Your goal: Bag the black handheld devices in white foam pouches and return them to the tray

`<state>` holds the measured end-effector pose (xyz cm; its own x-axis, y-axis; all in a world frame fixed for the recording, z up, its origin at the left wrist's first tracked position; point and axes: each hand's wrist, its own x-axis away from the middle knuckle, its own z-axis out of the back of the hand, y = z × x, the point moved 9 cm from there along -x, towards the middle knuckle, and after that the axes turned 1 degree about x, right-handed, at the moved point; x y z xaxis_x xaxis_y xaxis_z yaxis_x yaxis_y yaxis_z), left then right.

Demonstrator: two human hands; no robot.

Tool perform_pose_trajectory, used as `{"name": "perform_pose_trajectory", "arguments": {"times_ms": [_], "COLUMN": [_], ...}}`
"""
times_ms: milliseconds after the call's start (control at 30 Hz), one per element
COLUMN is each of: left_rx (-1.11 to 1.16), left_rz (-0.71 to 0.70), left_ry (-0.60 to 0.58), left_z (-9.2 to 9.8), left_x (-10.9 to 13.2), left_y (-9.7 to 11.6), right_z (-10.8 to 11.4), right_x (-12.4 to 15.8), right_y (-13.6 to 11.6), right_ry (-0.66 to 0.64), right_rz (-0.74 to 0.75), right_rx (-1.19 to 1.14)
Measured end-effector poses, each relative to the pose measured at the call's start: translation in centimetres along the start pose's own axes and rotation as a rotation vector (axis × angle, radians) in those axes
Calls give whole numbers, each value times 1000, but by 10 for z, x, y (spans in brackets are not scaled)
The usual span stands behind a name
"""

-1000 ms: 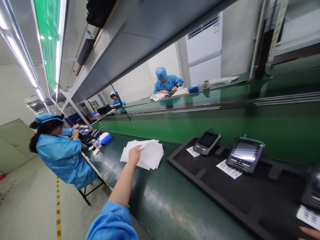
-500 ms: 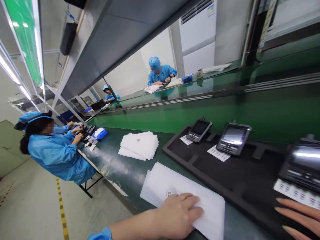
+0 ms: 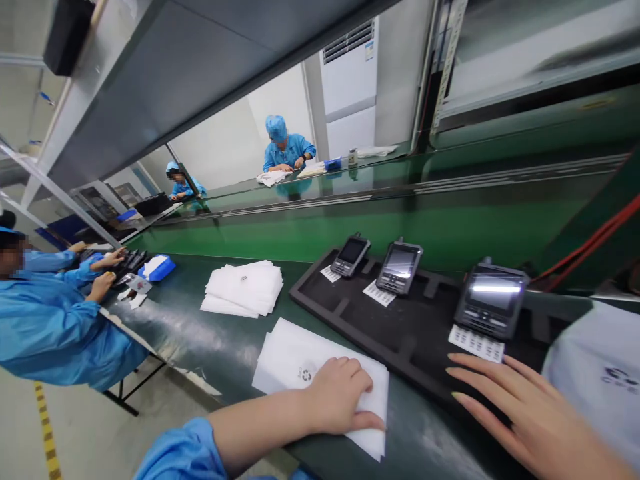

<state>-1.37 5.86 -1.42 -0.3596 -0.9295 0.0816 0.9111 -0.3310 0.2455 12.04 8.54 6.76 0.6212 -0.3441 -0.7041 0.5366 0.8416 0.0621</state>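
The left hand (image 3: 340,393) lies flat, fingers together, on a white sheet (image 3: 295,360) at the bench's lower centre, while the spread right hand (image 3: 525,413) sits just beside a handheld device (image 3: 490,300), where a careless sweep could knock its label card (image 3: 476,344) askew.

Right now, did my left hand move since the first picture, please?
Yes. The left hand was at the stack of white sheets; now it lies on a separate white sheet, closer to the black foam tray.
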Motion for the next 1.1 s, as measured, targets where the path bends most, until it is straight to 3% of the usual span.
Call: {"name": "perform_pose_trajectory", "arguments": {"times_ms": [133,367,500,600,733,833,1000,1100], "left_rx": [55,201,293,318,319,297,251,208], "left_rz": [8,26,-15,-59,-99,-119,-201,-180], "left_ry": [99,208,212,203,198,181,151,180], "left_z": [-2,24,23,14,9,10,6,2], "left_x": [-3,-7,-15,-18,-19,-18,-15,-14], "left_y": [-2,-3,8,14,16,16,25,24], "right_z": [12,22,-3,-32,-65,-77,-77,-67], "right_x": [-8,-30,-45,-49,-46,-44,-48,-56], "right_y": [-5,62,111,130,141,143,138,131], "right_ry": [48,-7,-113,-229,-424,-555,-750,-842], "right_rz": [90,113,100,143,240,308,352,324], "right_rx": [112,330,335,329,342,352,424,483]}}
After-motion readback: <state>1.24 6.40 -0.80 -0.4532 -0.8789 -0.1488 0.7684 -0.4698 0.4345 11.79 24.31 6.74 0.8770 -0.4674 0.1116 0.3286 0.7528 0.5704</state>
